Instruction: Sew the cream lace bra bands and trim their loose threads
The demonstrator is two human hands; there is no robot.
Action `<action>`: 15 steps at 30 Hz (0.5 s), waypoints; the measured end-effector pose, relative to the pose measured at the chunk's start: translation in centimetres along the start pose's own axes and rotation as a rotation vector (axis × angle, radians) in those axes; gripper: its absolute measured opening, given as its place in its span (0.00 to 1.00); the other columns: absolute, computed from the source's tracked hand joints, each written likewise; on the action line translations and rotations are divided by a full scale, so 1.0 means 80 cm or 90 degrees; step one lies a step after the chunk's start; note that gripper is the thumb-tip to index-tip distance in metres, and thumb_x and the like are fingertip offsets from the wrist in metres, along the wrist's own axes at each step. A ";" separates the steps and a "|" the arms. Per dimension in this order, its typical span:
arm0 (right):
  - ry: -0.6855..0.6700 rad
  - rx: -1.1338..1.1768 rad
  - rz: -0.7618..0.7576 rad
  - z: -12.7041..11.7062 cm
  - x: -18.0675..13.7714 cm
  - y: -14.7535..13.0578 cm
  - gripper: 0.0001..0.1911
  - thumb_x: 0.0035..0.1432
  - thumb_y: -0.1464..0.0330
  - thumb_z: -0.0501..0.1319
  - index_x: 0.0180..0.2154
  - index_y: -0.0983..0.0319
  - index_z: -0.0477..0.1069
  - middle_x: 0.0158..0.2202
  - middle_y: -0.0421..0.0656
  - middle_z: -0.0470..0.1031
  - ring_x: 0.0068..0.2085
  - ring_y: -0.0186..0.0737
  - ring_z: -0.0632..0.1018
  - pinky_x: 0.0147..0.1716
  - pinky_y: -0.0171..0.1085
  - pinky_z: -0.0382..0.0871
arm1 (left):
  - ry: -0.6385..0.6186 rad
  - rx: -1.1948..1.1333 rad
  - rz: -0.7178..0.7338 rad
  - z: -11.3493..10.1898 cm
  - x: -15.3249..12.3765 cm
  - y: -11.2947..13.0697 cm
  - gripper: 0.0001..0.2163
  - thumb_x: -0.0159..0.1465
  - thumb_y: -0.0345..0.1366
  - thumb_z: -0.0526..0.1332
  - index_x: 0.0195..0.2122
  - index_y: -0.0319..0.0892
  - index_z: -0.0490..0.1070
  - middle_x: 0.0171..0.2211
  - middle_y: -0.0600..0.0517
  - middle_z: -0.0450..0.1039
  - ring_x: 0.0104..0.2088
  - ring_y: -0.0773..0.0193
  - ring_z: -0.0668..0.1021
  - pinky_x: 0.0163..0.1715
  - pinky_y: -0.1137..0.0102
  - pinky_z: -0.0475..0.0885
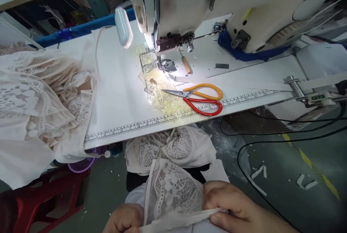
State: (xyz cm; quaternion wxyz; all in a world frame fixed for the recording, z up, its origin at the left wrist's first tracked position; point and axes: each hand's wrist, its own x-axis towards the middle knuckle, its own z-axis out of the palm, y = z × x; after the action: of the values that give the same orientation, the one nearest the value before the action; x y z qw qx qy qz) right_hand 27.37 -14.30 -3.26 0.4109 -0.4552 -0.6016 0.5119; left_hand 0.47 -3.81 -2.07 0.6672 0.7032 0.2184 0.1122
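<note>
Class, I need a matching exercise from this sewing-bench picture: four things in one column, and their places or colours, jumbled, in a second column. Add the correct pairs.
Things
1. scissors
2. lace piece
3. lace pile
4. stool

Places or colours
A. red, below the left end of the table
B. held between the left hand and right hand
C. on the table, by the ruler
D. heaped on the table's left end

Pairs: 1-C, 2-B, 3-D, 4-A
</note>
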 end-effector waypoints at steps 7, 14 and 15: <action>-0.081 -0.374 -0.103 -0.017 0.058 -0.023 0.14 0.64 0.71 0.48 0.36 0.65 0.71 0.29 0.46 0.69 0.29 0.38 0.70 0.28 0.35 0.64 | 0.200 0.574 0.231 -0.055 0.043 0.077 0.06 0.62 0.25 0.53 0.33 0.41 0.68 0.29 0.50 0.69 0.30 0.65 0.73 0.29 0.71 0.68; -0.032 -0.388 -0.097 -0.016 0.065 -0.030 0.11 0.63 0.69 0.52 0.34 0.64 0.72 0.28 0.43 0.70 0.28 0.36 0.70 0.26 0.33 0.63 | 0.071 0.759 0.341 -0.009 0.080 0.087 0.10 0.64 0.32 0.57 0.45 0.36 0.68 0.39 0.45 0.75 0.47 0.55 0.74 0.53 0.55 0.67; -0.021 -0.375 -0.091 -0.015 0.065 -0.030 0.11 0.63 0.69 0.53 0.34 0.64 0.72 0.28 0.43 0.70 0.29 0.36 0.71 0.26 0.32 0.63 | 0.053 0.763 0.331 -0.001 0.088 0.081 0.09 0.64 0.32 0.56 0.44 0.35 0.69 0.37 0.46 0.76 0.46 0.55 0.75 0.54 0.53 0.66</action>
State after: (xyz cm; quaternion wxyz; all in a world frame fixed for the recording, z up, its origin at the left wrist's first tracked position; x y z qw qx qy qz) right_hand 26.92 -9.16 -0.56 0.2865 -0.5028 -0.7612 0.2926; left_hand 7.60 -0.59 3.43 0.1021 0.9782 0.0917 0.1561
